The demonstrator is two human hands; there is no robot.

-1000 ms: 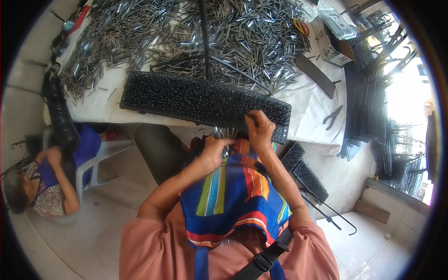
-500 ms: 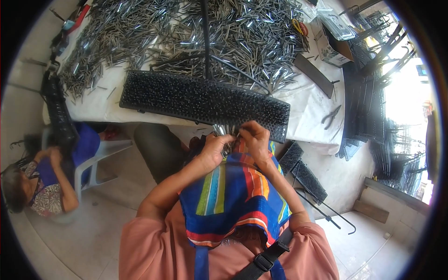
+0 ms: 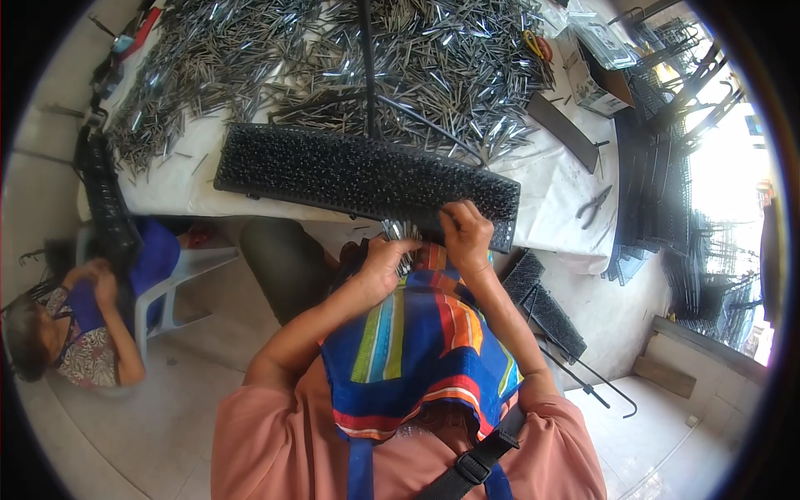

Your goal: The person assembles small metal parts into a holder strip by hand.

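My left hand is closed around a bundle of thin metal strips, their shiny ends sticking up past the thumb. My right hand is over the near right edge of a long black perforated rack, fingertips pinched against its surface; what they hold is too small to make out. The rack leans on the table's near edge, its face densely filled with small dark pieces. A black rod rises from its far side. Below my hands, a striped blue apron covers my lap.
Loose metal strips lie in a large heap on the white-covered table. Pliers, a dark flat plate and a box are on the right. More racks stand by the floor. A seated person works at left.
My right hand has moved away from the bundle, up and to the right, onto the rack's edge. My left hand has stayed in place with the strips.
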